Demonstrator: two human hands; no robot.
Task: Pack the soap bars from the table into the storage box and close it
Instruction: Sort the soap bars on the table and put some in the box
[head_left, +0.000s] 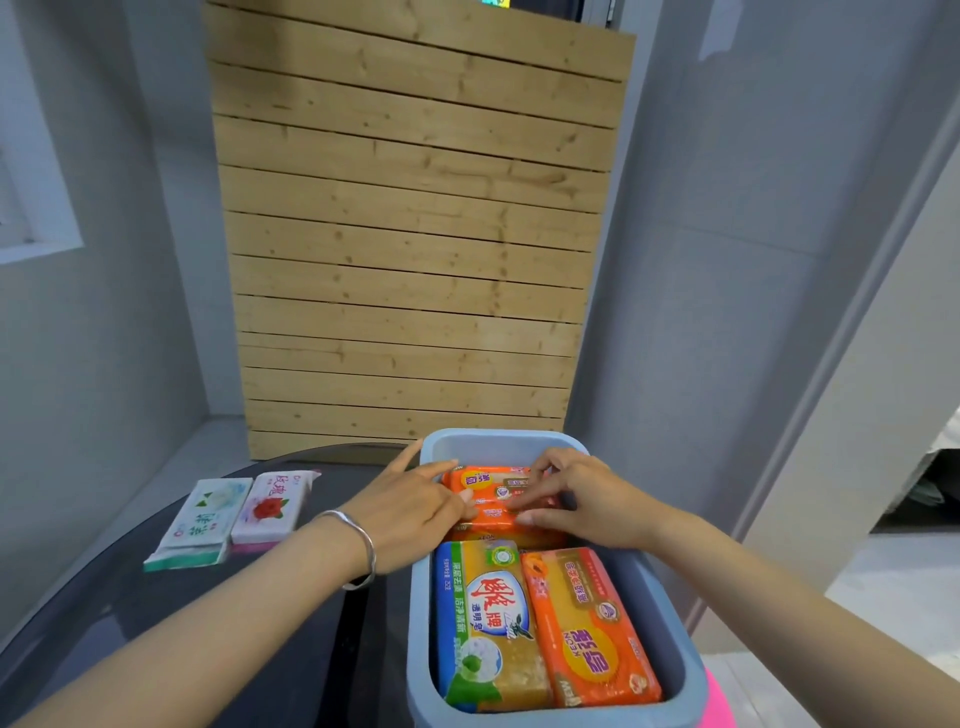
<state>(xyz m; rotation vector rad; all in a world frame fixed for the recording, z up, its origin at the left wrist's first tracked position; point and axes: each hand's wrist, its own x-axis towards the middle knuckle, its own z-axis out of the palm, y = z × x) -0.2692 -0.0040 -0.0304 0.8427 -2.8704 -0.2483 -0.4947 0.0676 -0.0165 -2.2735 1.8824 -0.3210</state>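
Note:
A grey-blue storage box (670, 613) stands open at the table's right edge. In its near half lie a yellow-green soap bar (485, 629) and an orange soap bar (589, 629) side by side. An orange soap pack (498, 493) lies crosswise in the far half. My left hand (410, 512) and my right hand (582, 501) both rest their fingers on that pack, one from each side. On the dark table (218, 623) to the left lie a green-white soap bar (200, 522) and a pink-white soap bar (272, 504). No lid is in view.
A slatted wooden panel (410, 234) leans against the grey wall behind the table. Something pink (719, 701) shows under the box at the bottom right. The floor drops away to the right of the box.

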